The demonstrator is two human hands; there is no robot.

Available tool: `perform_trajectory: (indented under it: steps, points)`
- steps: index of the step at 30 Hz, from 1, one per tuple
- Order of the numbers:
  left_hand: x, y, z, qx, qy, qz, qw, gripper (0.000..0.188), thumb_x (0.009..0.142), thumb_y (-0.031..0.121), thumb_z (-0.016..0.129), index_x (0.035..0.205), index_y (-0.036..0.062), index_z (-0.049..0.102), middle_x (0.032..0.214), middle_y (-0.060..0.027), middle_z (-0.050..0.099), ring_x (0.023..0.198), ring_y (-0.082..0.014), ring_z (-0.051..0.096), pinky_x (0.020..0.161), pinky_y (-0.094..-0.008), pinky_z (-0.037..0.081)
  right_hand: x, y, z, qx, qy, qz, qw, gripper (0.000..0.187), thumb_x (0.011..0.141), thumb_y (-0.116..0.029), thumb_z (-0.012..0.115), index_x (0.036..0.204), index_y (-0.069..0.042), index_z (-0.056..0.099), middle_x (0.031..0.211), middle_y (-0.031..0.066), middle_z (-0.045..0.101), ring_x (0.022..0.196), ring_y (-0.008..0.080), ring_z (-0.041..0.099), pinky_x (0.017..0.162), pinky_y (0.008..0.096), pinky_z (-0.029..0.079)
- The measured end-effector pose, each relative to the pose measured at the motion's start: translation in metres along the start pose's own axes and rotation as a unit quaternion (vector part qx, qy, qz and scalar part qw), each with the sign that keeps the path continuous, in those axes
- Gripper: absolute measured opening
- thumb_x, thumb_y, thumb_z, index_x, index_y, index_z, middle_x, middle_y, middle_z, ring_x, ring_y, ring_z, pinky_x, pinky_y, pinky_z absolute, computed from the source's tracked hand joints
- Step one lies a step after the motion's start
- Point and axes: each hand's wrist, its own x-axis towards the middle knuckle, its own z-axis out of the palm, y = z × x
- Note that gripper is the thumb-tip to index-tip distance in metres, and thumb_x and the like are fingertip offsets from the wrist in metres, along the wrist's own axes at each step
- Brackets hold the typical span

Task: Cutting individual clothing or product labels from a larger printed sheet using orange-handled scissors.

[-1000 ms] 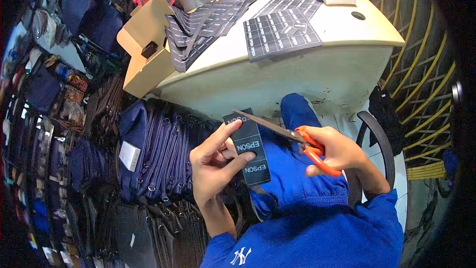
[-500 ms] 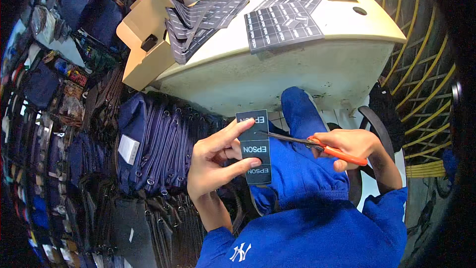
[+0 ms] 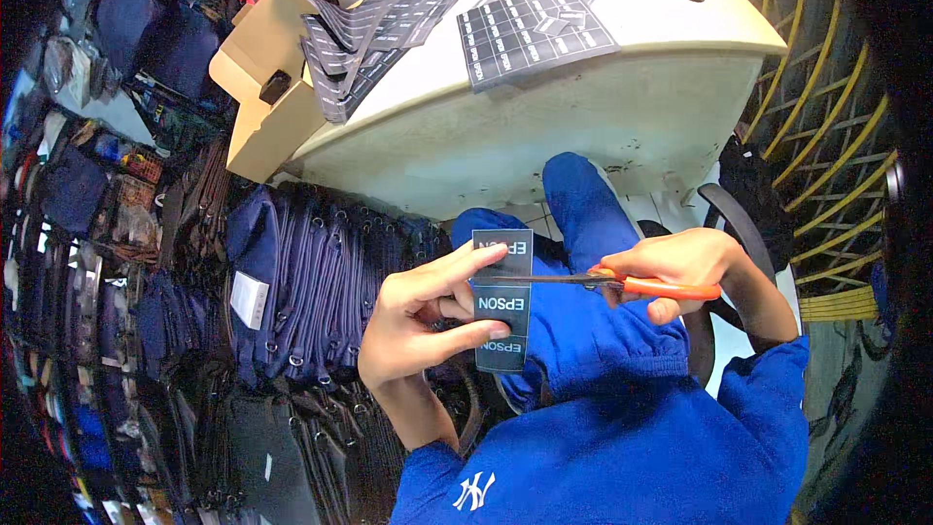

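A narrow black strip of printed labels (image 3: pixel 502 303) is held upright over my lap. My left hand (image 3: pixel 418 316) pinches it from the left, with the index finger near its top and the thumb lower down. My right hand (image 3: pixel 680 272) grips orange-handled scissors (image 3: pixel 671 289) at the right. Their dark blades lie level across the strip, between the top label and the one below, and look closed together. Whether the strip is cut through there, I cannot tell.
Ahead stands a pale table (image 3: pixel 641 78) with label sheets (image 3: pixel 535 34), a pile of cut strips (image 3: pixel 379 24) and an open cardboard box (image 3: pixel 262 87) at its left edge. Navy bags (image 3: pixel 311 282) are stacked at the left. A yellow lattice gate (image 3: pixel 826 136) rises at the right.
The scissor blades have gone from slanting at the strip's right edge to lying straight across it and closing. The strip has shifted slightly right and down. My view has moved a little.
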Motion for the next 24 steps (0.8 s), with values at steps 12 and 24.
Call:
perform_trajectory:
  steps: [12, 24]
  points:
    - [0.002, -0.008, -0.003, 0.015, -0.020, 0.026, 0.999, 0.065, 0.060, -0.011, 0.073, 0.122, -0.0069, 0.052, 0.087, -0.0070, 0.062, 0.061, 0.0004, 0.047, 0.067, -0.0140, 0.041, 0.005, 0.002, 0.002, 0.006, 0.003, -0.040, 0.999, 0.057, 0.084, -0.055, 0.052, 0.093, 0.001, 0.049, 0.078, 0.0120, 0.052, 0.069, 0.0229, 0.051, 0.062, 0.0352, 0.043]
    - [0.005, -0.005, 0.001, 0.010, -0.030, 0.024, 0.999, 0.065, 0.060, -0.012, 0.072, 0.121, -0.0058, 0.052, 0.118, -0.0182, 0.056, 0.065, -0.0009, 0.051, 0.060, -0.0140, 0.044, 0.006, 0.003, 0.004, 0.017, 0.004, -0.057, 0.998, 0.060, 0.082, -0.059, 0.052, 0.088, 0.000, 0.045, 0.072, 0.0093, 0.045, 0.065, 0.0203, 0.046, 0.059, 0.0356, 0.040]
